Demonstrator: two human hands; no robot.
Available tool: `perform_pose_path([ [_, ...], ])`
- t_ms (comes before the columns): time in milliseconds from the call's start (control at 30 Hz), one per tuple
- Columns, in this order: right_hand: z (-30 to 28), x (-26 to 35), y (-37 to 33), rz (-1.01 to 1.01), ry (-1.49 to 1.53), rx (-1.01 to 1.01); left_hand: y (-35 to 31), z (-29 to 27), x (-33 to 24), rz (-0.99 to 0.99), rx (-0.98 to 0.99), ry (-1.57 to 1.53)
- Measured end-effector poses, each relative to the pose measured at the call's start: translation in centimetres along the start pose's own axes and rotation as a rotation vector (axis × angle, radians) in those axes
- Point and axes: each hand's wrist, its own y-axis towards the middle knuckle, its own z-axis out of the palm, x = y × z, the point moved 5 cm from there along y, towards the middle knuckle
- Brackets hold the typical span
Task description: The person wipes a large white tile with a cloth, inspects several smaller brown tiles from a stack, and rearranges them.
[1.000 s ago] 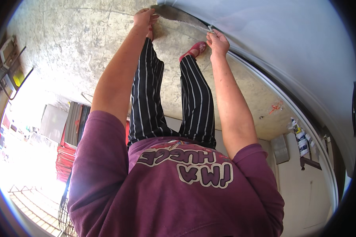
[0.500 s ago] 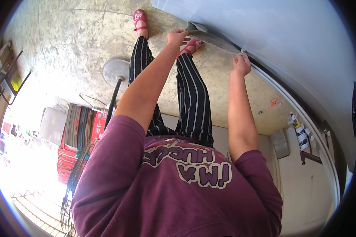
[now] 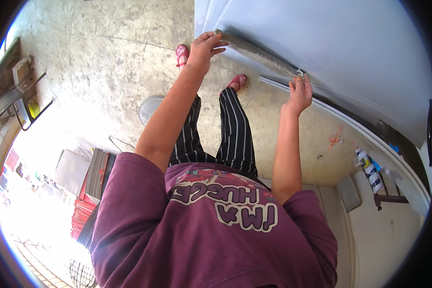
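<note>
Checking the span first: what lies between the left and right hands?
Head view: a grey strip runs from the left hand to the right hand.

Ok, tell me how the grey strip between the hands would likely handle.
The grey strip looks thin, so probably light. Its fuzzy, pale edge suggests cloth, likely floppy if one end is freed, and perhaps not slippery.

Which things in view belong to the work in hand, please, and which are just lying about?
In use: grey strip, held by the left hand and right hand near its two ends; pale panel beside it.
Lying about: round grey disc on the floor; stacked red sheets at left; containers at right.
</note>
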Motion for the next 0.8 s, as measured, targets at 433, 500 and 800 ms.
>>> perform_pose_path([
  [433,2.4,20.5,-9.1,-0.491,0.205,0.154,-9.6,11.8,-18.4,0.452,0.316,-0.040],
  [500,2.1,23.1,-10.0,-0.551,0.235,0.138,-11.4,13.8,-21.0,0.526,0.374,-0.017],
  [800,1.4,30.5,-12.3,-0.753,0.349,0.136,-15.9,20.3,-28.3,0.688,0.538,-0.033],
])
